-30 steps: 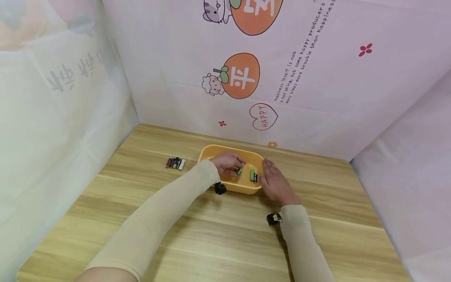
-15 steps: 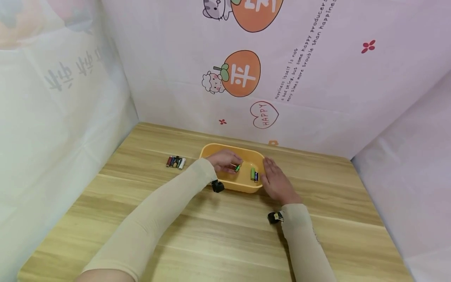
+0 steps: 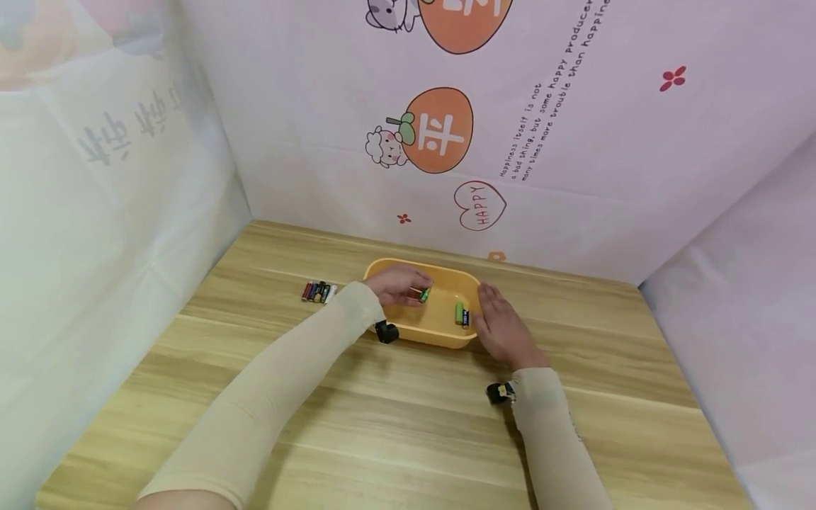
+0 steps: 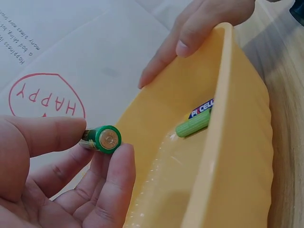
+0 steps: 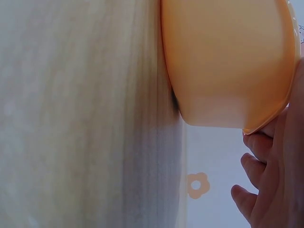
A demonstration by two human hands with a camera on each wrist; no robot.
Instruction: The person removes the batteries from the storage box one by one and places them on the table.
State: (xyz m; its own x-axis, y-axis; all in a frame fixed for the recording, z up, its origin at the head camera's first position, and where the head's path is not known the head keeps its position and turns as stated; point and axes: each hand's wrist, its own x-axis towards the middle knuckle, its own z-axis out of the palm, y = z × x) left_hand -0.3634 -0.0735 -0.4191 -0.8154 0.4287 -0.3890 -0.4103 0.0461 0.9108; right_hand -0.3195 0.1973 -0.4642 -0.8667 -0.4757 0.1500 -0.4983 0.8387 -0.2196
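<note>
My left hand point(image 3: 397, 283) pinches a green battery point(image 4: 107, 139) between thumb and fingers, over the left part of a yellow plastic basin point(image 3: 423, 335). In the left wrist view the battery's metal end faces the camera. Side by side at the basin's right end lie a light green battery point(image 4: 194, 123) and a dark blue battery point(image 4: 201, 109) with "CELL" lettering. My right hand point(image 3: 506, 327) rests on the basin's right rim, its fingers lying along the edge. The right wrist view shows the basin's outer wall point(image 5: 228, 61) and several fingers point(image 5: 254, 168) by the rim.
Left of the basin, several batteries point(image 3: 317, 292) lie in a row on the wooden table point(image 3: 395, 425). A printed white cloth point(image 3: 306, 142) hangs behind the table's back edge and along both sides.
My left hand has moved left inside the basin, carrying the green battery away from the two lying there. My right hand has stayed at the rim. The head view has shifted slightly.
</note>
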